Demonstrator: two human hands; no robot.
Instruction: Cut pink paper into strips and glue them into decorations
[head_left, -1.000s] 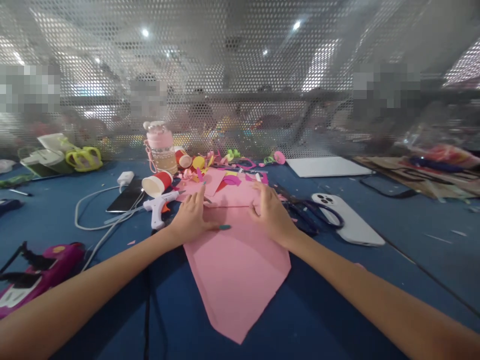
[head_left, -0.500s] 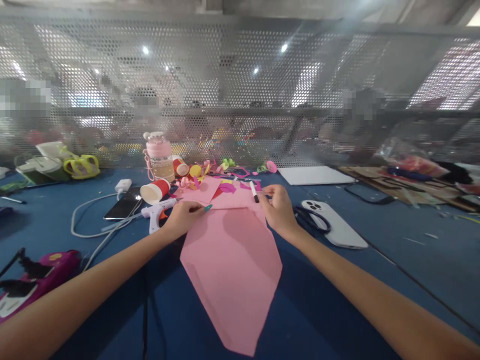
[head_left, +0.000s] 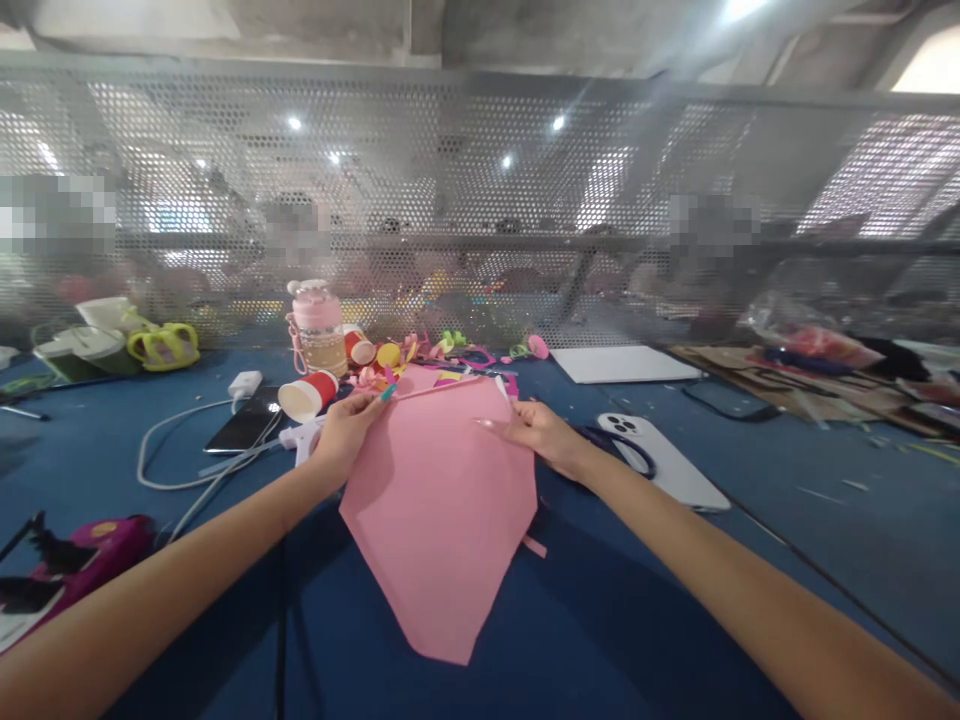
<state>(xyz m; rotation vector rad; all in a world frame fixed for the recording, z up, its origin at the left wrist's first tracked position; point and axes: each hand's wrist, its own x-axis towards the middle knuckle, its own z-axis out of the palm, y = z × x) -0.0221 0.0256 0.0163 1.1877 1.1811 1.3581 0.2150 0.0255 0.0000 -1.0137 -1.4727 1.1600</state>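
A large sheet of pink paper (head_left: 442, 500) with angled cut edges is held up between my hands, tilted toward me. My left hand (head_left: 346, 432) pinches its upper left edge, a teal nail showing at the thumb. On the right side, my right hand (head_left: 544, 432) grips the sheet's upper right edge with its fingers closed. Behind the sheet's top edge the white end of a marker (head_left: 500, 385) shows; the rest is hidden. A pale glue gun (head_left: 300, 438) lies just beyond my left hand, partly covered by it. A narrow pink strip (head_left: 535, 546) sticks out beneath the right edge.
Paper cups (head_left: 309, 394), a pink-lidded bottle (head_left: 317, 328) and colourful paper scraps stand at the back. To the left are a black phone (head_left: 247, 420), a white cable and a magenta power strip (head_left: 97, 560). A white phone (head_left: 671, 470) lies right. A perforated metal screen (head_left: 480, 200) rises behind.
The pink sheet has been lifted and shifted slightly left, now hiding most of the marker. My right hand has moved onto the sheet's edge. My left hand has gone slightly left.
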